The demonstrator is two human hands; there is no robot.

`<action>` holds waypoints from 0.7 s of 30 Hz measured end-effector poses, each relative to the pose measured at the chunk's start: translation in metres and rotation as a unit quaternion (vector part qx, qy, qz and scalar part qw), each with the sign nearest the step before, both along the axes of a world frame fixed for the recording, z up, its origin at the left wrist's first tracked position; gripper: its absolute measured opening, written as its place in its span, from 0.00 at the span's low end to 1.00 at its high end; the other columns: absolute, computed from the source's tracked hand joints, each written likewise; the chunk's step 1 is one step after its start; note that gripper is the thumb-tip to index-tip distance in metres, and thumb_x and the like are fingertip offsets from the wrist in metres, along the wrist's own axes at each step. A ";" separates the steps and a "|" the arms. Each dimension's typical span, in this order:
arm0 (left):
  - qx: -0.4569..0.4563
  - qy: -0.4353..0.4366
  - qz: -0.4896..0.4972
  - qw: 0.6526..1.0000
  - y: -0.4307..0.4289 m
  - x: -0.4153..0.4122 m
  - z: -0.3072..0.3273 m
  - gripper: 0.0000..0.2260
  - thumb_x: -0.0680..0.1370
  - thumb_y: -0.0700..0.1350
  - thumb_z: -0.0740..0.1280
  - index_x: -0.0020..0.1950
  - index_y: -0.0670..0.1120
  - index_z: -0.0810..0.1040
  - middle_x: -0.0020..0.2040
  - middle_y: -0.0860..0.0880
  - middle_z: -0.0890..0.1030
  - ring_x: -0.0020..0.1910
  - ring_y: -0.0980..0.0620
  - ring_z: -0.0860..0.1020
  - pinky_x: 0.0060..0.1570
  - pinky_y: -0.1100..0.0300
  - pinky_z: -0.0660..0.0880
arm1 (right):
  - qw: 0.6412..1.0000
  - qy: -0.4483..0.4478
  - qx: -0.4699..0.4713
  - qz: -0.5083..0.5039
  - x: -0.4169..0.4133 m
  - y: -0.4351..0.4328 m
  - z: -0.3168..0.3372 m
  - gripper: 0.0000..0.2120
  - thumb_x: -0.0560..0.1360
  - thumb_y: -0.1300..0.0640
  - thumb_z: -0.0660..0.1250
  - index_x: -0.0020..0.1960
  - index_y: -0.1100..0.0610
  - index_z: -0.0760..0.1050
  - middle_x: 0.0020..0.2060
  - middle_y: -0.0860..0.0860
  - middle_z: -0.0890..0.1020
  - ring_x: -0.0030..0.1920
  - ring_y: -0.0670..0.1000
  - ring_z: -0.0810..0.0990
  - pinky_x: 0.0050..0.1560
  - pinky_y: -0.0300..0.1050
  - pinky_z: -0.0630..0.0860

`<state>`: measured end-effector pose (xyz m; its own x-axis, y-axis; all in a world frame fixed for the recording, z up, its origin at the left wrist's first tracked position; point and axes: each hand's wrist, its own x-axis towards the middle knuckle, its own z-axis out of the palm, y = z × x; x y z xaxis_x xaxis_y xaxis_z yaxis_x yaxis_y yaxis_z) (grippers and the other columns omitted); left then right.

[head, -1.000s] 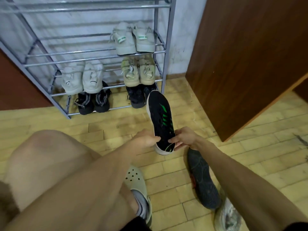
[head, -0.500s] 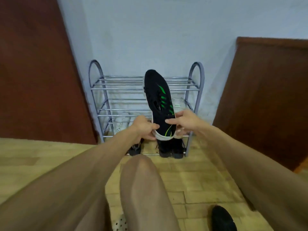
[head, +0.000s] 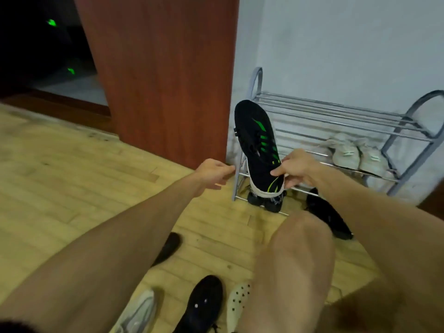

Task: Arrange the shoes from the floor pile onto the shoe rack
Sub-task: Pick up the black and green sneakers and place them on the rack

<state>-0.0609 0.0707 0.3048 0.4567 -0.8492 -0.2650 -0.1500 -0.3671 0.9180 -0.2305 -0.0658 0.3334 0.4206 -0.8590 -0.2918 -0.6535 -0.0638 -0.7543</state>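
The right grip (head: pixel 296 168) holds the black shoe (head: pixel 258 145) by its heel at the rack (head: pixel 336 111); the left grip (head: pixel 212 173) is relaxed, empty.

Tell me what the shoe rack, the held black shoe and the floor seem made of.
Shoe rack: grey metal tubing, glossy, judging by highlights along its thin bars. Black shoe, in the right hand: probably matte knit or mesh fabric, green printed stripes, pale rubbery sole rim. Floor: pale wood planks, with visible grain and seams.

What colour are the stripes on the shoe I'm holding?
Bright green, on a black shoe, clearest in the head view.
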 end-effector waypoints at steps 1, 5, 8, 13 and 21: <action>0.022 -0.002 0.012 1.000 0.011 0.016 -0.014 0.14 0.78 0.50 0.66 0.59 0.43 0.77 0.55 0.46 0.79 0.55 0.46 0.80 0.53 0.54 0.78 | 1.000 0.005 0.012 0.003 0.011 0.003 -0.013 0.15 0.70 0.67 0.73 0.54 0.71 0.77 0.48 0.66 0.83 0.44 0.65 0.84 0.47 0.61 0.82; 0.095 0.013 0.057 0.994 0.051 0.066 -0.074 0.18 0.78 0.49 0.65 0.65 0.42 0.74 0.58 0.45 0.78 0.55 0.47 0.79 0.53 0.55 0.77 | 0.997 0.034 0.065 0.014 0.055 0.015 -0.064 0.16 0.69 0.67 0.74 0.54 0.70 0.77 0.48 0.66 0.83 0.45 0.65 0.84 0.46 0.60 0.82; 0.138 0.037 0.092 0.986 0.075 0.087 -0.123 0.18 0.78 0.48 0.65 0.65 0.41 0.74 0.58 0.44 0.78 0.53 0.48 0.78 0.48 0.59 0.75 | 0.993 0.046 0.101 0.030 0.088 0.028 -0.098 0.15 0.69 0.66 0.74 0.54 0.67 0.76 0.42 0.62 0.81 0.35 0.59 0.83 0.30 0.49 0.82; 0.220 0.074 0.131 0.964 0.106 0.099 -0.197 0.16 0.79 0.46 0.65 0.64 0.40 0.74 0.53 0.44 0.78 0.49 0.48 0.78 0.53 0.54 0.76 | 0.976 0.046 0.211 0.039 0.128 0.049 -0.160 0.21 0.72 0.68 0.71 0.64 0.65 0.72 0.58 0.58 0.79 0.57 0.62 0.80 0.44 0.54 0.81; 0.321 0.097 0.079 0.939 0.129 0.065 -0.291 0.11 0.77 0.44 0.66 0.57 0.41 0.78 0.53 0.44 0.78 0.48 0.48 0.77 0.42 0.60 0.73 | 0.958 0.089 0.273 0.005 0.123 0.073 -0.243 0.17 0.72 0.67 0.71 0.60 0.62 0.74 0.57 0.56 0.80 0.58 0.61 0.80 0.54 0.54 0.79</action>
<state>0.0045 0.2001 0.0137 0.4536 -0.4116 -0.7905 0.1000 -0.8579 0.5040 -0.1071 0.0074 0.0908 0.3307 -0.5548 -0.7634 -0.7758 0.3008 -0.5546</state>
